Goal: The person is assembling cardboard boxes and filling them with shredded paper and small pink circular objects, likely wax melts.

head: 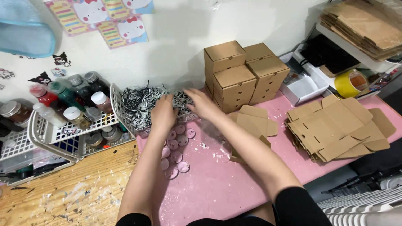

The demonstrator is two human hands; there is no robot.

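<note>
Two hands in the shred at once, so you're clearly digging rather than picking. Your left hand (162, 112) is palm-down on the pile of black and white paper shred (142, 102), fingers curled into the strands; looks closed on a clump, though the shred hides the fingertips, so I can't swear to it. Your right hand (200, 102) reaches across from the other side, fingers spread and a bit blurred, resting on the same pile without gripping anything that I can see.

The shred sits in a white plastic basket (117, 104) tipped against the wall, with its open side facing you, which is probably why you can rake straight into it with both forearms stretched out flat over the pink mat (217, 175).

Just under your left wrist there's a cluster of small round pink discs (176, 146) laid out on the mat, near the basket. An open brown box (251, 125) waits just beside your right forearm, the stack of folded-up boxes (243, 75) behind it, flat unfolded ones (339, 129) well off to the right.
</note>
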